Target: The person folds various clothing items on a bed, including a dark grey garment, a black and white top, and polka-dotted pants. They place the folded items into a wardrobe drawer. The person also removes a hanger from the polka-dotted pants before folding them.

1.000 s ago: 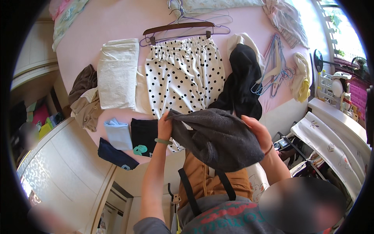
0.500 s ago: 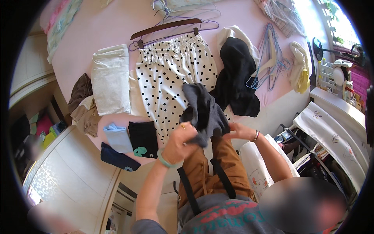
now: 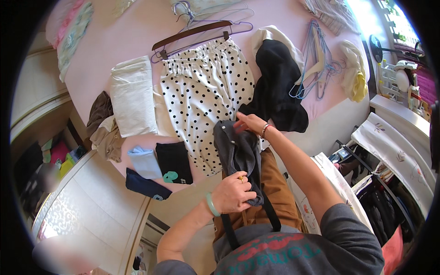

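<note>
A dark grey garment (image 3: 238,146) with small round light buttons hangs lengthwise in front of my brown trousers, its far part lying over the dotted fabric. My left hand (image 3: 234,192), with a ring and a pale green bangle, is closed on its near end. At the far end my right hand (image 3: 251,124) touches the garment's right edge, fingers stretched out and slightly blurred. Under and beyond it lies a white garment with black dots (image 3: 206,87), gathered at the waist. Beside my right hand is a black garment (image 3: 279,87).
On the pink-covered bed (image 3: 133,27) lie a brown hanger (image 3: 192,35), blue hangers (image 3: 316,64), a folded white cloth (image 3: 134,96), and folded light blue (image 3: 144,162), black (image 3: 174,160) and navy (image 3: 146,184) pieces. A covered clothes rack (image 3: 389,146) stands right.
My right hand has moved up and left to the garment's far end. My left hand has come down toward my body with the near end, and the garment is drawn out longer.
</note>
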Demonstrator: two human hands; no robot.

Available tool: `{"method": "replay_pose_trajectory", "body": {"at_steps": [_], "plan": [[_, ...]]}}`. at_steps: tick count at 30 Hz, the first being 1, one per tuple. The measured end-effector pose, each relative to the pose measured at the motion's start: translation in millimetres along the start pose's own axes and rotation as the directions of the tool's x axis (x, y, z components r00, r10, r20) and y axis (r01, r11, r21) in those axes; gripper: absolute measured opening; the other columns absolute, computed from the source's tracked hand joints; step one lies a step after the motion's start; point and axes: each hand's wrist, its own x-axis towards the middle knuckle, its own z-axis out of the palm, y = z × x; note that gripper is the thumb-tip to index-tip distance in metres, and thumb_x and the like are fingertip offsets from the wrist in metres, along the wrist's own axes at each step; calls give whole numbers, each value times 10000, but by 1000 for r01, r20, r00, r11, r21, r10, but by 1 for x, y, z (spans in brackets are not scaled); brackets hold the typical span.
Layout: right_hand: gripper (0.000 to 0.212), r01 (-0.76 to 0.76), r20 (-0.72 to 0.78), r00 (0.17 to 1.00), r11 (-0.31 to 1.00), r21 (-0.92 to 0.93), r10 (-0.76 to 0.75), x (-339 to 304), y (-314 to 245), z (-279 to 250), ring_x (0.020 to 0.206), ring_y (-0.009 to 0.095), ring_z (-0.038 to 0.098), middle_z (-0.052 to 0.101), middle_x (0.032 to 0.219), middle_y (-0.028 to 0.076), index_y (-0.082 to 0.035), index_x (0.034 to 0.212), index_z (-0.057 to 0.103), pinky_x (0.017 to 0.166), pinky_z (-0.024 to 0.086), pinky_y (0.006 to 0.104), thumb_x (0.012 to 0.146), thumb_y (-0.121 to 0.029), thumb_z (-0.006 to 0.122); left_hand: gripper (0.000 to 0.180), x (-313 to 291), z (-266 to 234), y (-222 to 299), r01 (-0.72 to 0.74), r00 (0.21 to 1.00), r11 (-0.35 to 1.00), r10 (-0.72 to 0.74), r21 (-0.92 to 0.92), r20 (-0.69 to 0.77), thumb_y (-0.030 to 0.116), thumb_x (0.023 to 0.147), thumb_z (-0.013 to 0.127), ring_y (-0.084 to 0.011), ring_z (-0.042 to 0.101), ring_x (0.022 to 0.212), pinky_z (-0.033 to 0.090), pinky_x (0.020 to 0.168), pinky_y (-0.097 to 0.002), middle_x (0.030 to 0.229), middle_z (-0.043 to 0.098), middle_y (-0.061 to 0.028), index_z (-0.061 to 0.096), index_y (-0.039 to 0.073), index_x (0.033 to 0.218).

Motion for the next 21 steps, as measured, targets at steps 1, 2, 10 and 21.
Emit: {"method": "replay_pose_trajectory", "body": {"at_steps": [1, 2, 10, 21], "plan": [[587, -22, 38, 999, 992, -127, 27, 0, 0, 3, 833, 165, 659, 743, 906, 88, -26, 1020, 732, 837, 462, 317, 938, -557, 496, 168, -6, 1, 1, 16, 1000, 1000, -16, -1, -13, 173, 597, 726, -210, 538, 686, 447, 950, -374, 643, 462, -26, 581, 144, 677], [557, 15, 151, 988, 993, -120, 3, -9, 5, -1, 824, 129, 641, 749, 882, 77, -39, 1063, 718, 793, 470, 292, 912, -549, 552, 164, -10, 2, 2, 27, 999, 1000, -27, -2, -25, 170, 596, 723, -209, 534, 683, 447, 955, -374, 641, 459, -24, 583, 144, 676], [425, 293, 428, 897, 876, -384, -112, -108, 14, 8, 846, 130, 633, 707, 1098, 58, -119, 1231, 638, 773, 488, 250, 843, -290, 618, 165, -45, -27, 37, 130, 987, 981, -115, 144, -108, 184, 595, 731, -193, 531, 731, 416, 965, -392, 655, 458, -2, 603, 164, 697], [181, 412, -481, 306, 570, -711, -821, -207, -27, 19, 490, 287, 525, 514, 584, 151, -20, 768, 540, 481, 417, 337, 677, -26, 696, 224, -88, -61, 76, 282, 955, 878, -220, 386, -197, 100, 629, 707, -173, 578, 749, 349, 1008, -446, 666, 556, -3, 676, 120, 849]]}}
